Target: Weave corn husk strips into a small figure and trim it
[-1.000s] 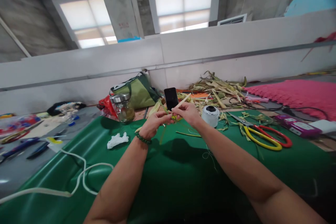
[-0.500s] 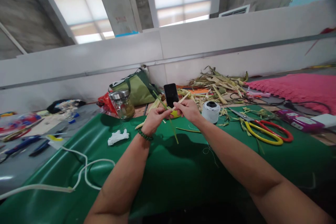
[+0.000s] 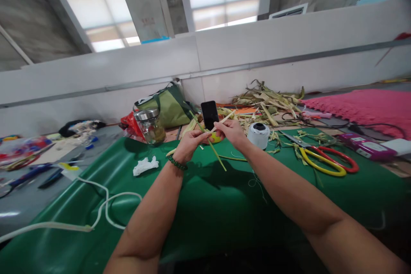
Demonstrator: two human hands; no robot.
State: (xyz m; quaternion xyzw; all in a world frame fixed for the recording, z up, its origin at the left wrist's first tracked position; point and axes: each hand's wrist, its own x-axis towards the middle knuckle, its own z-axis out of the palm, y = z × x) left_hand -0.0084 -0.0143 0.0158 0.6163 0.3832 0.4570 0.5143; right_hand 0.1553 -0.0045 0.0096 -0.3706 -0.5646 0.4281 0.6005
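Observation:
Over the green mat [image 3: 205,218] both hands meet in front of an upright black phone [image 3: 209,112]. My left hand [image 3: 190,143], with a green bead bracelet at the wrist, pinches a thin green plant strip [image 3: 218,157] that slants down to the right. Between thumb and fingers, my right hand [image 3: 233,132] grips a pale husk strip [image 3: 229,116], its tip pointing up and right. The two strips cross close to the fingertips; whether they are joined there I cannot tell. A yellow object [image 3: 216,138] is partly hidden behind the fingers.
To the right are a white thread spool [image 3: 257,138] and scissors [image 3: 324,162] with red and yellow handles. Dry husks [image 3: 266,100] lie heaped behind. Leftward stand a lidded glass jar [image 3: 152,128] and a green bag [image 3: 170,107]; crumpled white tissue [image 3: 145,166] and a white cable [image 3: 105,199] lie nearer.
The green strip's lower end has swung to the right and slightly up. Both hands stay close together, keeping their pinches, with only a slight shift.

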